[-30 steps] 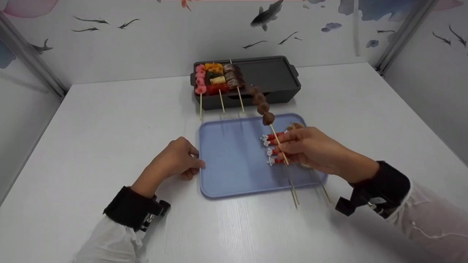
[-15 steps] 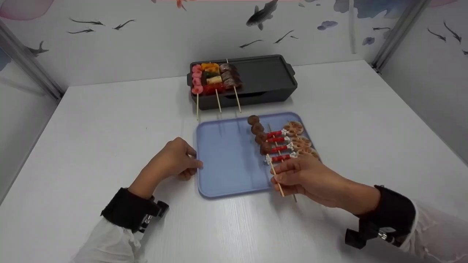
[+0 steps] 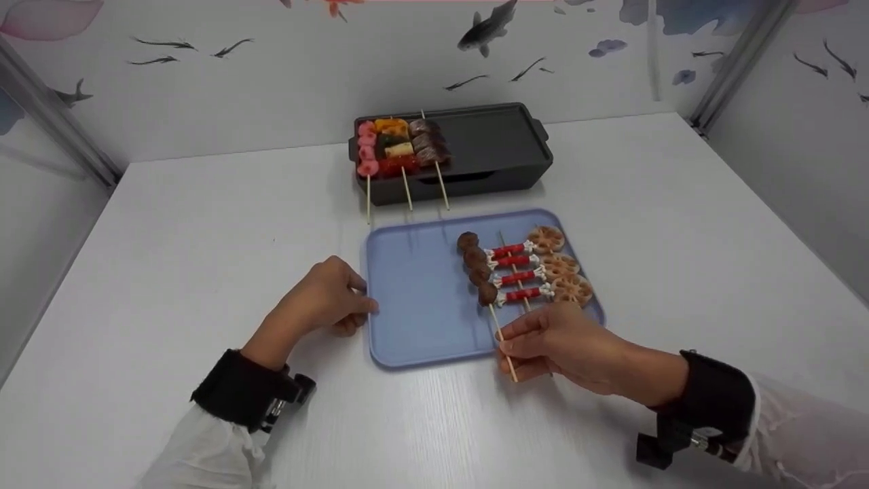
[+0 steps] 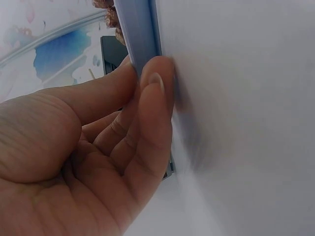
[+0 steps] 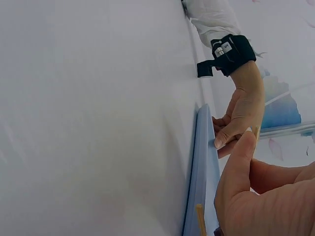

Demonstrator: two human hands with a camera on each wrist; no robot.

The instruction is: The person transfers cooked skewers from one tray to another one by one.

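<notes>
My right hand [image 3: 563, 350] pinches the bare stick of a meatball skewer [image 3: 480, 274] between thumb and fingers, low over the front of the blue tray [image 3: 428, 299]. Just right of the meatballs, a skewer of red pieces with white frilled ends [image 3: 517, 277] lies on the tray. Lotus root slices [image 3: 561, 266] line the tray's right side, their stick hidden behind my right hand. At the left edge my left hand [image 3: 330, 295] grips the tray's rim, thumb on top and fingers beneath, as the left wrist view shows [image 4: 142, 98].
Behind the tray stands a black toy grill [image 3: 502, 139]. On its left half lie a pink skewer [image 3: 367, 151], a mixed vegetable skewer [image 3: 397, 146] and a dark brown meat skewer [image 3: 429, 141], sticks pointing forward. A printed wall [image 3: 305, 75] rises behind.
My right hand has come down and toward the front, bringing the meatball skewer from above the tray's far edge to beside the red skewer. The left hand keeps its grip on the rim.
</notes>
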